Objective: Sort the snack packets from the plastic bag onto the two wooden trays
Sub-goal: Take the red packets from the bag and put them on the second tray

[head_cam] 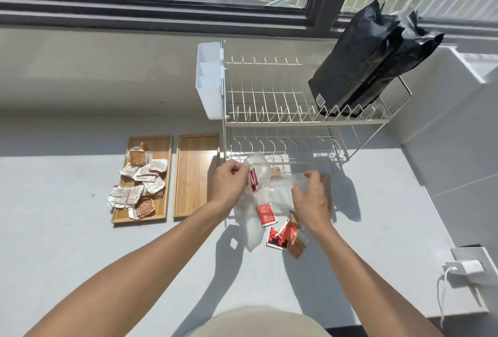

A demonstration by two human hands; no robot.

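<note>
Both hands up at the clear plastic bag (272,194), lifted off the grey counter (80,256) so its slack lower part hangs down and toward the body. Left hand (229,188) curled at the bag's upper left edge, fingertips pinching the film beside a red packet (253,180) that shows through it; probably gripping bag and packet together, though not clear enough to say for certain. Right hand (314,196) curled over the bag's right side, fingers bunching the plastic, most likely to keep the mouth spread or to shake the contents loose. Below and between the wrists, another red packet (265,215) seen through the film, and nearer the right wrist a small heap of red and brown packets (287,237) lying at the bag's lower end, whether inside or just out of it cannot be told. Well to the left of the left hand, two wooden trays side by side: the far tray (161,145) heaped with brown and white packets (140,180), some spilling over its left rim; the near tray (196,175), just beside the left forearm, bare of packets. Seemingly brown sorted first, red reserved for the near tray, hence its place within short reach. Beyond the hands, a wire dish rack (283,118) carrying black pouches (369,64). Roughly halfway by this reading.
</note>
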